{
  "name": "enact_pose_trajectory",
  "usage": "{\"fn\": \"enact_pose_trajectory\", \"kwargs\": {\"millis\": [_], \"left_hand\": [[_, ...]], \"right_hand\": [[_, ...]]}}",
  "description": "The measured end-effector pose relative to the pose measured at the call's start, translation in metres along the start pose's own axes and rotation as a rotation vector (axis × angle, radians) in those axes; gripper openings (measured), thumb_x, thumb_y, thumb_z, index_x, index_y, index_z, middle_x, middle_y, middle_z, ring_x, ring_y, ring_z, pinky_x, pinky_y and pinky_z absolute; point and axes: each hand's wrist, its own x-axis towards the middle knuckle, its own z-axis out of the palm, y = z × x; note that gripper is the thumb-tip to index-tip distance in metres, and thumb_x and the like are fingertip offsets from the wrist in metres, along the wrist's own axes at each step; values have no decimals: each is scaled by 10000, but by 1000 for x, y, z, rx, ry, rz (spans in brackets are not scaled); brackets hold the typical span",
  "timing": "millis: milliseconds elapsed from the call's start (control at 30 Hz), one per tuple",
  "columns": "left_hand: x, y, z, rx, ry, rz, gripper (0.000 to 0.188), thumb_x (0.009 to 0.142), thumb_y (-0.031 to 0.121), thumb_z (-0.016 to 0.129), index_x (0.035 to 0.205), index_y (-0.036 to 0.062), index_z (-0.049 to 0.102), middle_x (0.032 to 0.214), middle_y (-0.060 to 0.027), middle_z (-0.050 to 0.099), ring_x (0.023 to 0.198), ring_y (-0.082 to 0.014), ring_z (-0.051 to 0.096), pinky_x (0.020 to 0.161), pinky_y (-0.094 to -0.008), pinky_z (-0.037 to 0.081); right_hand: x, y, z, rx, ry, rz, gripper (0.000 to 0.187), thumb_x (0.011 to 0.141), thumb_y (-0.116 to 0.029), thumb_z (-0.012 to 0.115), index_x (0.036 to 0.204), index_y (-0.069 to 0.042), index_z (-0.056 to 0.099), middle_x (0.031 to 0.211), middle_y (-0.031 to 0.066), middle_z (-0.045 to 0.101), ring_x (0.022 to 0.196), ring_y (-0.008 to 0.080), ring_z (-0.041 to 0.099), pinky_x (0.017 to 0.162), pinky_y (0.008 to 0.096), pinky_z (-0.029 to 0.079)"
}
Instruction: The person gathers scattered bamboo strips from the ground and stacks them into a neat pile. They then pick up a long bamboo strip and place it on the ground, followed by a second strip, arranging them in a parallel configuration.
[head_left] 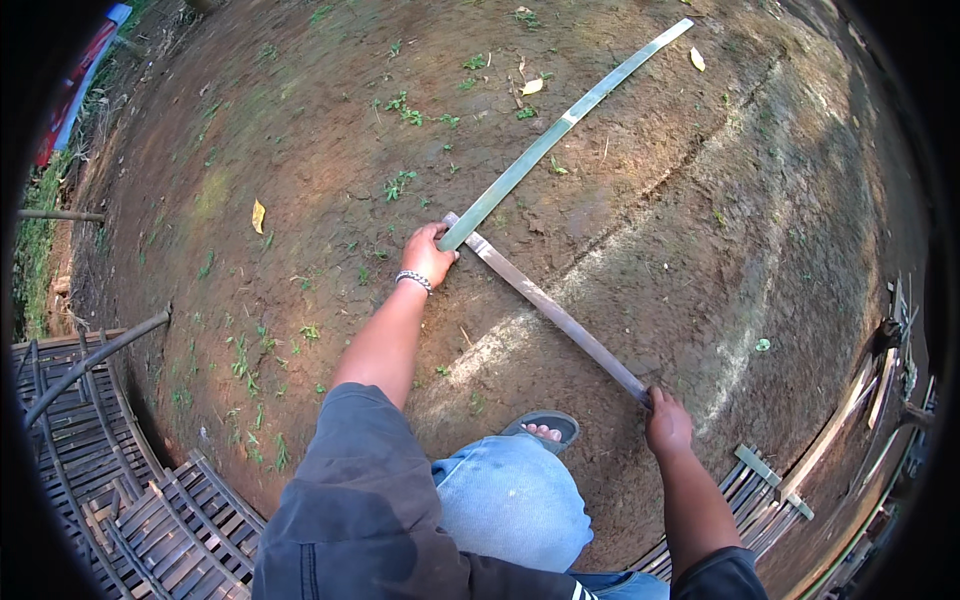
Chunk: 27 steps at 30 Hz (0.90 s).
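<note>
— What's around you, biggest first?

— The bare dirt ground point(640, 260) fills most of my view, brown with scattered weeds and a few yellow leaves. On my left lies a woven bamboo platform point(110, 470), and more bamboo slats point(770, 490) sit low on my right.

— And what lies across the ground?

— A long green bamboo strip point(560, 125) runs from the far upper right down to my left hand. A brown wooden stick point(550, 310) crosses under its near end and slants down toward my right hand. The two touch where they cross, just beside my left hand.

— How are your hands?

— My left hand point(428, 256), with a beaded bracelet point(413, 280) at the wrist, is stretched forward and closed around the near end of the green strip. My right hand point(668, 424) is curled around the lower end of the stick, close to my body. The hands are well apart.

— Anything smaller?

— My foot in a grey sandal point(545, 428) rests on the dirt between my arms, just past my knee in blue jeans point(510, 500).
</note>
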Motion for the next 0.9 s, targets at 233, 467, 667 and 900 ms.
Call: {"fn": "enact_pose_trajectory", "kwargs": {"millis": [233, 467, 667, 900], "left_hand": [[0, 3, -8, 31, 40, -68, 564, 707, 97, 801, 1238, 9, 632, 1182, -170, 676, 969, -231, 692, 892, -355, 530], [5, -12, -11, 35, -2, -27, 582, 728, 96, 791, 1275, 19, 606, 1209, -163, 653, 1059, -295, 652, 963, -378, 503], [-5, 16, -15, 190, -13, 60, 587, 716, 101, 798, 1263, 11, 606, 1242, -178, 609, 1183, -342, 572, 1030, -399, 458], [-3, 11, -13, 199, -4, 90, 572, 704, 81, 790, 1246, 7, 622, 1256, -178, 612, 1184, -343, 574, 1032, -394, 458]], "right_hand": [[3, 5, 19, 40, 55, -54, 368, 874, -110, 594, 1238, -158, 557, 1135, 108, 620, 1080, 327, 592, 868, 448, 518], [4, 2, 25, 33, 71, -60, 390, 883, -88, 558, 1267, -159, 560, 1150, 92, 593, 1095, 311, 581, 875, 440, 521], [9, 13, 38, 44, 134, -104, 431, 833, -85, 635, 1257, -122, 562, 1117, 111, 599, 1062, 326, 585, 868, 447, 516], [2, 10, 30, 55, 119, -87, 382, 891, -96, 519, 1264, -156, 576, 1151, 92, 599, 1118, 300, 570, 892, 423, 527]]}}
